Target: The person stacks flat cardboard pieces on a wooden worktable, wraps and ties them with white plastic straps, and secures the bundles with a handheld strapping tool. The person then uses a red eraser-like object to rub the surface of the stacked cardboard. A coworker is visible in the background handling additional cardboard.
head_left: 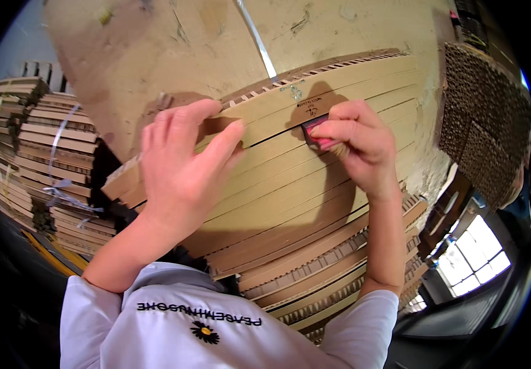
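My right hand (361,144) pinches a small dark block with a pinkish-red part, which looks like a rubber stamp (316,132). The block sits at the face of a long tan cardboard strip (271,117), just below small dark printed marks; a greenish mark shows further left on the same strip. Over the strip's left part is my left hand (182,154), thumb and fingers apart with nothing between them. Whether its fingertips touch the strip cannot be told. More strips (278,178) lie side by side beneath, with dark gaps between some of them.
Bundled cardboard stacks (56,147) tied with pale plastic strap stand at the left. A brown honeycomb-textured stack (483,111) is at the far right. A whitish strap (258,40) lies across the tan surface (364,27) beyond the strips. More honeycomb-edged boards (321,270) are layered near my body.
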Action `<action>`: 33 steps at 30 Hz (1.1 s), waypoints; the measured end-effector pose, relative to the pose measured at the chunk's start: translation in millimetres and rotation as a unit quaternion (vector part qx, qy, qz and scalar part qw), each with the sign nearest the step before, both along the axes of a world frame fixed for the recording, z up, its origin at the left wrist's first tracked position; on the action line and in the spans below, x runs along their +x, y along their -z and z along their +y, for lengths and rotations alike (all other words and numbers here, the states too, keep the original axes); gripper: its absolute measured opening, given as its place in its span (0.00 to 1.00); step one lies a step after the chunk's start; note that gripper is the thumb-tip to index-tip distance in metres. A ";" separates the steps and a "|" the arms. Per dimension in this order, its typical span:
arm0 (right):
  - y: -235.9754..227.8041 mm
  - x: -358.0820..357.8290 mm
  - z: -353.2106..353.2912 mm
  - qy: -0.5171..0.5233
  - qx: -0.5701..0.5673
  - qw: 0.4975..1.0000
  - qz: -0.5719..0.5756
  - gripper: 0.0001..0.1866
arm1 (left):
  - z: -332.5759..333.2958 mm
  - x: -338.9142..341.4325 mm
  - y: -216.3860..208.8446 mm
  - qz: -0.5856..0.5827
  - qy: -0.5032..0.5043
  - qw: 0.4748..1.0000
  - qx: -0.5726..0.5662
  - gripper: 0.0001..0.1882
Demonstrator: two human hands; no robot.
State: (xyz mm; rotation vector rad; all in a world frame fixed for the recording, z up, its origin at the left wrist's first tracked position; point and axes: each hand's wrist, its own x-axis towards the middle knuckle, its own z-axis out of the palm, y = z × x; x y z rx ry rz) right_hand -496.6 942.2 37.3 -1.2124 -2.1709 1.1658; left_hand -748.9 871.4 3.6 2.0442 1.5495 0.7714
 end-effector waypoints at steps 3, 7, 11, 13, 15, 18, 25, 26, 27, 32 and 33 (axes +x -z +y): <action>4.9 25.5 1.4 0.216 -0.047 0.943 0.250 0.06 | 0.3 -7.2 -18.2 0.036 0.042 0.998 -0.032 0.29; 12.5 44.2 -11.7 0.460 -0.189 0.713 0.495 0.08 | 0.1 -10.6 -29.7 0.065 0.086 0.993 -0.042 0.31; 5.8 41.8 -44.2 0.429 -0.201 0.749 0.463 0.09 | -1.5 -7.7 -33.8 0.069 0.093 0.992 -0.052 0.30; 8.2 39.9 -53.4 0.433 -0.191 0.750 0.463 0.09 | -0.9 -6.7 -36.1 0.086 0.099 0.990 -0.042 0.30; 17.4 40.8 -56.0 0.433 -0.179 0.740 0.482 0.08 | -3.4 -4.2 -37.3 0.107 0.104 0.988 -0.024 0.31; 29.7 46.9 -58.4 0.410 -0.149 0.722 0.536 0.08 | -9.2 2.8 -34.2 0.125 0.098 0.987 -0.022 0.33; 27.0 38.8 -54.5 0.447 -0.126 0.697 0.547 0.09 | 7.9 6.4 -34.7 0.209 0.068 0.975 -0.022 0.36; 27.7 36.7 -54.3 0.449 -0.124 0.697 0.545 0.09 | 12.1 3.6 -37.9 0.218 0.070 0.973 -0.007 0.37; 26.6 37.7 -55.3 0.452 -0.124 0.704 0.534 0.10 | 12.2 5.2 -38.9 0.219 0.071 0.973 0.003 0.37; 29.3 40.6 -56.7 0.424 -0.137 0.728 0.521 0.09 | 12.3 -5.6 -20.4 0.115 0.074 0.988 0.072 0.38; 28.6 42.0 -53.2 0.426 -0.126 0.719 0.535 0.09 | 23.5 -12.4 -20.7 0.122 0.062 0.987 0.080 0.38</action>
